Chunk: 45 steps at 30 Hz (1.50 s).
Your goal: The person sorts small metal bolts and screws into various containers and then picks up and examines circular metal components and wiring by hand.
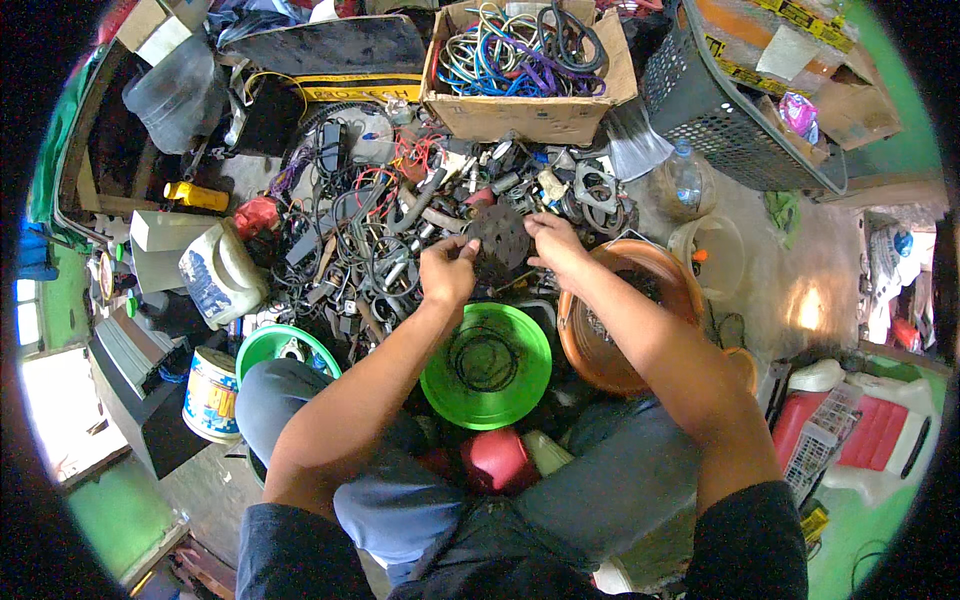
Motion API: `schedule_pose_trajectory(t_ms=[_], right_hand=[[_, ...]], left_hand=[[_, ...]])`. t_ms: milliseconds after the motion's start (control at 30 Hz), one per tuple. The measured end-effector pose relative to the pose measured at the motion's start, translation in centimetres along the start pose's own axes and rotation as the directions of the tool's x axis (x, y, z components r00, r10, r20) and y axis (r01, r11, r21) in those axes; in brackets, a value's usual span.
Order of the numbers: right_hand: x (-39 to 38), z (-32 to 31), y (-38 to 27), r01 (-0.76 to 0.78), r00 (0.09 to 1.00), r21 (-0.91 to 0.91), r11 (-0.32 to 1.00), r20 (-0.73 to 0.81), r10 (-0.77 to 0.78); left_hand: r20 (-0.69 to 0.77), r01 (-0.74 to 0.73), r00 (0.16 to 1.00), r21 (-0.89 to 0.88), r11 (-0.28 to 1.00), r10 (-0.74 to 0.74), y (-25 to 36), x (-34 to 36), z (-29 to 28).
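My left hand and my right hand grip a dark, round, flat piece with holes from either side, held over a heap of mixed scrap parts and cables. Below my hands sits a green basin with a dark coil inside. To its right, under my right forearm, is an orange-brown bucket with small dark bits in it.
A cardboard box of tangled cables stands at the back, beside a gray perforated crate. A plastic jug, a green tub and a printed pail are on the left. A clear bottle is on the right.
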State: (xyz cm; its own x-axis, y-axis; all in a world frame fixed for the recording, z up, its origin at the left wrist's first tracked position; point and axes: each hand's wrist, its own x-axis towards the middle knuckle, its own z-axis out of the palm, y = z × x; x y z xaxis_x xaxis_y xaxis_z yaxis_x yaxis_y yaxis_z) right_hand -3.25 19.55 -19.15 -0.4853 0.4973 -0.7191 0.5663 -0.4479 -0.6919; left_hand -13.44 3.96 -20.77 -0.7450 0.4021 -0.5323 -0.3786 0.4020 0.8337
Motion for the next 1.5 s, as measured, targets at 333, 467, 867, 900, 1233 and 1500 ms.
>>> schedule_pose_trajectory(t_ms=[333, 467, 867, 900, 1233, 1500], right_hand=[[-7.8, -0.1, -7.4, 0.13, 0.971, 0.357, 0.925, 0.141, -0.191], [-13.3, 0.9, -9.6, 0.3, 0.936, 0.298, 0.906, 0.093, -0.34], [-22.0, -0.3, -9.5, 0.605, 0.651, 0.477, 0.637, 0.163, -0.741], [-22.7, -0.7, -9.8, 0.641, 0.639, 0.426, 0.638, 0.164, -0.751], [-23.9, -1.0, -9.3, 0.783, 0.549, 0.142, 0.605, 0.297, -0.781], [-24.8, 0.0, -9.0, 0.712, 0.575, 0.225, 0.665, 0.355, -0.737]], left_hand=[[0.108, -0.013, 0.993, -0.329, 0.944, 0.051, 12.2, -6.8, -1.6], [0.194, -0.017, 0.978, -0.32, 0.947, 0.083, 16.0, -10.8, -3.6], [0.278, -0.147, 0.913, -0.459, 0.876, 0.299, 19.8, -17.5, -5.6], [0.29, -0.141, 0.905, -0.484, 0.864, 0.311, 19.8, -17.8, -5.5], [0.294, -0.076, 0.909, -0.582, 0.809, 0.297, 20.6, -20.1, -5.0], [0.349, 0.021, 0.908, -0.587, 0.809, 0.23, 19.6, -19.7, -6.6]])
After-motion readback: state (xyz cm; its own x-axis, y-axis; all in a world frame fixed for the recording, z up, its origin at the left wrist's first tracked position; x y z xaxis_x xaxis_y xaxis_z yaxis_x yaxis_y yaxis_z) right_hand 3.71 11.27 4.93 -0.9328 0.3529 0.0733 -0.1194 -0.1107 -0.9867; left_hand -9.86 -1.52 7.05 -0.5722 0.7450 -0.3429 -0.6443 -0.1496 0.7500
